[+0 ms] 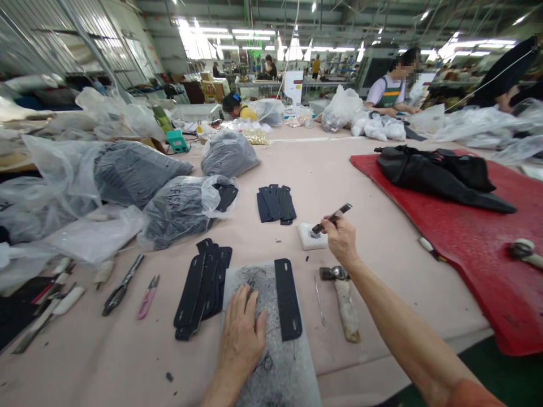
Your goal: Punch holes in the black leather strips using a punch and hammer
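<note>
My left hand (242, 330) lies flat on a worn grey board (271, 367), fingers slightly apart, with nothing seen in it. Beside it on the board's right side is a dark strip (288, 299) with slots at its ends. My right hand (340, 238) grips a metal punch (338, 213), whose lower end is at a small white block (306, 237) with a dark-marked top. Left of the board lies an overlapping pile of dark strips (197, 291). A smaller group of strips (275, 203) lies farther back. The hammer (345, 305) rests right of the board, near a thin metal pick (319, 301).
Pink snips (148, 297) and a dark metal tool (122, 285) lie at left, near plastic bags (182, 209) of dark pieces. A red sheet (424, 226) at right bears a black bundle (441, 175). A person (390, 87) works across the table.
</note>
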Demonstrator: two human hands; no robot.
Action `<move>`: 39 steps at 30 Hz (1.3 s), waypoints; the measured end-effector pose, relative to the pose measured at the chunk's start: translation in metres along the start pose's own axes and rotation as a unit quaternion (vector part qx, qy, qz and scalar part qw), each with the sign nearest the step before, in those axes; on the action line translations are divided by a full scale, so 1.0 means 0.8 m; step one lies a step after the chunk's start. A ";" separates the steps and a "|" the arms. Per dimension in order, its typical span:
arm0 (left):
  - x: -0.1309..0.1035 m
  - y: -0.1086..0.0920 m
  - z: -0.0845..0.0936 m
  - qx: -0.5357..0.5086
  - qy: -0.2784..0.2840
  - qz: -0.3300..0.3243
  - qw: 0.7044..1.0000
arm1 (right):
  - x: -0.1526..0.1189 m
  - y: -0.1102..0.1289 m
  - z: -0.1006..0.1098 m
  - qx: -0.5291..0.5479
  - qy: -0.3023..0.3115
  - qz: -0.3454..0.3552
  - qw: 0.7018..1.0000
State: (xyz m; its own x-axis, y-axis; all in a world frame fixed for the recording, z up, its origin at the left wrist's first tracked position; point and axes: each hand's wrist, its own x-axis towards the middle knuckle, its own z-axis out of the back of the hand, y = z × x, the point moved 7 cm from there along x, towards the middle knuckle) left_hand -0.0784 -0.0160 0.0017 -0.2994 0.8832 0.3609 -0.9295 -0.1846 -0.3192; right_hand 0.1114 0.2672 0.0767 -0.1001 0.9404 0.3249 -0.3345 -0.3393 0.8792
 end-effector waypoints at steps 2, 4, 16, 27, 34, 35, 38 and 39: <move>-0.002 0.003 0.000 -0.004 -0.005 0.000 1.000 | -0.001 -0.016 0.009 0.035 -0.030 -0.041 0.998; 0.003 0.004 0.005 -0.015 -0.018 0.009 1.000 | -0.002 -0.038 0.021 0.073 -0.068 -0.080 0.992; 0.271 -0.148 -0.057 0.029 0.182 -0.181 0.966 | -0.058 -0.205 0.092 0.360 -0.235 -0.301 0.851; 0.305 -0.193 -0.146 0.152 0.354 -0.433 0.815 | -0.064 -0.206 0.086 0.428 -0.209 -0.276 0.835; 0.305 -0.204 -0.159 0.168 0.369 -0.522 0.750 | -0.067 -0.207 0.087 0.414 -0.205 -0.264 0.847; 0.306 -0.204 -0.161 0.165 0.373 -0.522 0.749 | -0.068 -0.206 0.087 0.409 -0.206 -0.261 0.850; 0.311 -0.202 -0.166 0.143 0.384 -0.512 0.755 | -0.070 -0.205 0.086 0.404 -0.208 -0.252 0.854; 0.313 -0.202 -0.166 0.131 0.384 -0.502 0.763 | -0.070 -0.205 0.086 0.404 -0.208 -0.251 0.855</move>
State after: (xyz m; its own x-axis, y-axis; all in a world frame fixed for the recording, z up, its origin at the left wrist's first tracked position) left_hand 0.0252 0.2925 0.0270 0.7139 0.6096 -0.3447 -0.6482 0.7614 0.0041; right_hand 0.2362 0.2686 -0.0614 0.2637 0.9404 -0.2147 0.5350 0.0426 0.8438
